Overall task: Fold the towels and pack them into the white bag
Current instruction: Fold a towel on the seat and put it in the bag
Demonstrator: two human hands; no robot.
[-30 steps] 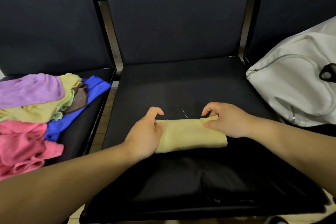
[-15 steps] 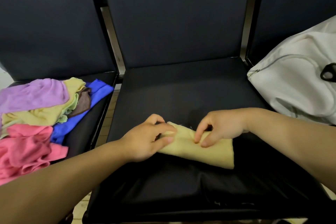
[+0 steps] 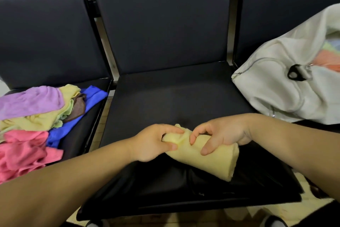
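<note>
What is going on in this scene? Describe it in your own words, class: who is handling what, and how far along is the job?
A person grips a folded pale yellow towel with both hands just above the black padded chair seat: the left hand at its bunched end, the right hand around its middle. A loose pile of unfolded coloured towels waits on the chair to the left. The white zippered bag sits open on the right, with some coloured cloth already inside.

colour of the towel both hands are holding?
Pale yellow towel, gripped by left hand and right hand; head view shows it.
</note>
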